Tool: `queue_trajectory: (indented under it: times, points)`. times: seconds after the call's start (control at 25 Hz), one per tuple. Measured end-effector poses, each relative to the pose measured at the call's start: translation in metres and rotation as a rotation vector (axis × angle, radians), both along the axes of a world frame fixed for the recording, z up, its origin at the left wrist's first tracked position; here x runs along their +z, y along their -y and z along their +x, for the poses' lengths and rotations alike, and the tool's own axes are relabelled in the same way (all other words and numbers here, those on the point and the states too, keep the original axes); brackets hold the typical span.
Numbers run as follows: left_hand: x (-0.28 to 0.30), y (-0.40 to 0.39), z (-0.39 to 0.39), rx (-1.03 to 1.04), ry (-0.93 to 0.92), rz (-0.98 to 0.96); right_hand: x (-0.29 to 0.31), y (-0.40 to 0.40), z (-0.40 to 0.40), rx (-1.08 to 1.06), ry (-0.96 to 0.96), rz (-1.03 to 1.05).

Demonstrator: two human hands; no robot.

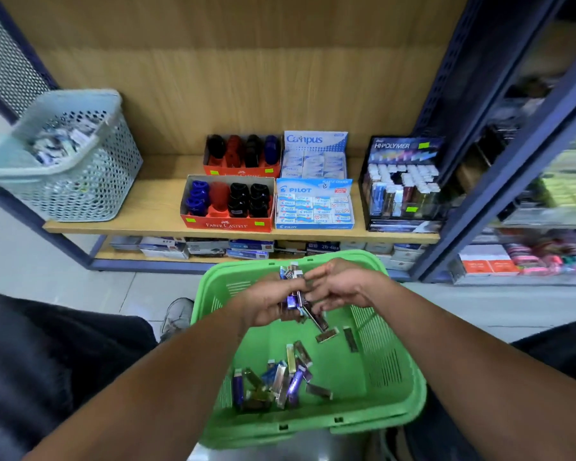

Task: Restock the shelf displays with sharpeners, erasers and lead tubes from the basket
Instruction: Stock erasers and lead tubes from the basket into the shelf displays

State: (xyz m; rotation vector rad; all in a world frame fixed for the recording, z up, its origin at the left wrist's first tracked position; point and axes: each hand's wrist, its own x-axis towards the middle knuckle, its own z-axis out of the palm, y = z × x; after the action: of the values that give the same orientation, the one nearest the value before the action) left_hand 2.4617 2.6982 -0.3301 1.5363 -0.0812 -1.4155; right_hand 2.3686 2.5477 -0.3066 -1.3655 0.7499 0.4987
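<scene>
A green basket (389, 377) sits in front of me with several lead tubes (280, 380) loose on its floor. Above it my left hand (263, 302) grips a bunch of lead tubes (295, 294). My right hand (338, 287) pinches the same bunch from the right. On the wooden shelf (153, 207) stand two orange Faber-Castell sharpener boxes (226, 224), a Campus eraser box (315, 154), a Pilot eraser box (313, 204) and a black Hi-Polymer lead display (401, 181).
A pale perforated bin (77, 161) holding small packets stands on the shelf's left end. Boxed stock (250, 249) fills the lower shelf. A blue shelf upright (499, 161) and another rack of goods are at the right. My shoe (177, 316) rests on the tiled floor.
</scene>
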Motion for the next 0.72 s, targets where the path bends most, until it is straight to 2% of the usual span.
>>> queue_trajectory:
  times: [0.2, 0.4, 0.48, 0.64, 0.72]
  points:
    - [0.044, 0.017, 0.011, 0.136, -0.006, -0.100, 0.032, 0.013, -0.008, -0.039, 0.189, -0.137]
    - [0.079, 0.044, 0.017, 0.147, 0.045, -0.135, 0.052, 0.023, -0.013, -0.154, 0.339, -0.021]
    - [0.085, 0.051, 0.019, 0.169, 0.062, -0.146, 0.057, 0.030, -0.012, -0.201, 0.407, -0.037]
    - [0.093, 0.056, 0.026, 0.212, 0.019, -0.184, 0.065, 0.040, -0.010, -0.270, 0.453, -0.096]
    - [0.098, 0.060, 0.029, 0.249, -0.024, -0.218, 0.063, 0.044, -0.007, -0.361, 0.414, -0.140]
